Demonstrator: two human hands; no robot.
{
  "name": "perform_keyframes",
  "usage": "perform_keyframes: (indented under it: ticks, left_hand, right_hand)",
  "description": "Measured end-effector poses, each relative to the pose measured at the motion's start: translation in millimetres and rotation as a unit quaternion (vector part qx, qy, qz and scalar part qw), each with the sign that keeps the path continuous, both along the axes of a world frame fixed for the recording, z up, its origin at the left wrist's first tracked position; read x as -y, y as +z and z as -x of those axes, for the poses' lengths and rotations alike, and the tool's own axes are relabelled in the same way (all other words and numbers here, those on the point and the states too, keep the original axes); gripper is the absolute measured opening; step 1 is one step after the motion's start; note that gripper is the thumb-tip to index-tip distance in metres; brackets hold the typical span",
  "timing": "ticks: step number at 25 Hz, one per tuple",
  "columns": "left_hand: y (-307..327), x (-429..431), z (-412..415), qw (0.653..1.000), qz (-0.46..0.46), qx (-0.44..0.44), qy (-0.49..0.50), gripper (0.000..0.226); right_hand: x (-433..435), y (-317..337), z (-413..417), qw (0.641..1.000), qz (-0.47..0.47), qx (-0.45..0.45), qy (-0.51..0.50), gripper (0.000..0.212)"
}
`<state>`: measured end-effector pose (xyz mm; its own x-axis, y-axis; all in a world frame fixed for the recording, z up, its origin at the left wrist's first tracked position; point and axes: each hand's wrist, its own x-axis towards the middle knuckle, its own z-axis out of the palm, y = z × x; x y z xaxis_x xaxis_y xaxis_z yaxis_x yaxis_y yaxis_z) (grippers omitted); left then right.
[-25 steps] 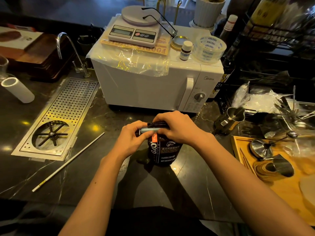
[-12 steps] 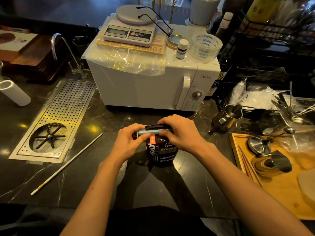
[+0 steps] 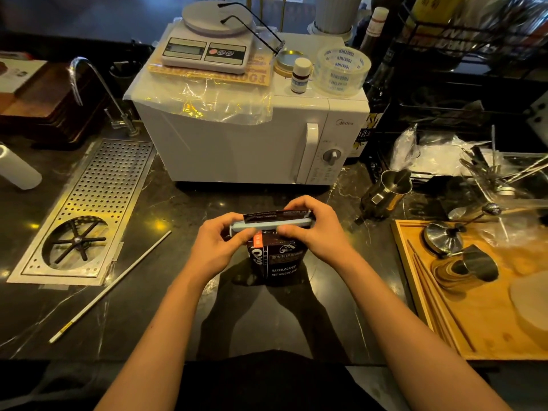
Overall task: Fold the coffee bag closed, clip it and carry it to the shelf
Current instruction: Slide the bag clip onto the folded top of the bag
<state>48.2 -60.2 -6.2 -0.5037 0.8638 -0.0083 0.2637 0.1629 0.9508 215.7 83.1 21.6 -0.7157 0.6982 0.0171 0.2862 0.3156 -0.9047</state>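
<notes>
A dark coffee bag (image 3: 277, 262) with white lettering stands upright on the black marble counter in front of the microwave. Its top is folded over, and a long pale blue clip (image 3: 271, 224) lies across the fold. My left hand (image 3: 218, 247) pinches the clip's left end. My right hand (image 3: 315, 229) grips the clip's right end and the folded top of the bag. The hands hide the bag's upper corners.
A white microwave (image 3: 246, 143) stands right behind the bag, with a scale (image 3: 207, 46) and a tape roll (image 3: 342, 71) on top. A metal drip tray (image 3: 89, 209) and a white rod (image 3: 109, 287) lie to the left. A steel pitcher (image 3: 385, 194) and a wooden tray (image 3: 480, 321) stand to the right.
The clip now shows along its whole length across the folded top, as my right hand has slid toward its right end. The bag stays in place.
</notes>
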Motion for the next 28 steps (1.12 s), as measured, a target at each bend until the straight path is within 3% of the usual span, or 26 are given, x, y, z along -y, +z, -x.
perform_keyframes:
  ticks: [4,8,11,17,20,28]
  left_hand:
    - [-1,-2,-7,0.998,-0.011,0.052,0.021,0.016]
    - [-6,-3,-20,0.973,-0.056,0.203,0.094,0.022]
    - [-9,-5,-30,0.953,-0.079,0.27,0.112,0.026]
    - [-12,-5,-28,0.942,-0.082,0.31,0.094,0.031]
    - [-13,-4,-27,0.947,-0.084,0.296,0.094,0.029]
    - [-12,-9,-31,0.941,-0.105,0.299,0.119,0.036]
  right_hand:
    - [3,-10,-6,0.996,0.076,-0.031,-0.047,0.03]
    - [7,-12,-7,0.965,0.213,-0.119,-0.099,0.031]
    - [8,-17,-14,0.949,0.224,-0.159,-0.152,0.023]
    - [9,-22,-11,0.948,0.22,-0.161,-0.167,0.022]
    - [8,-24,-17,0.94,0.252,-0.174,-0.149,0.023]
    - [5,-26,-15,0.945,0.234,-0.176,-0.146,0.023]
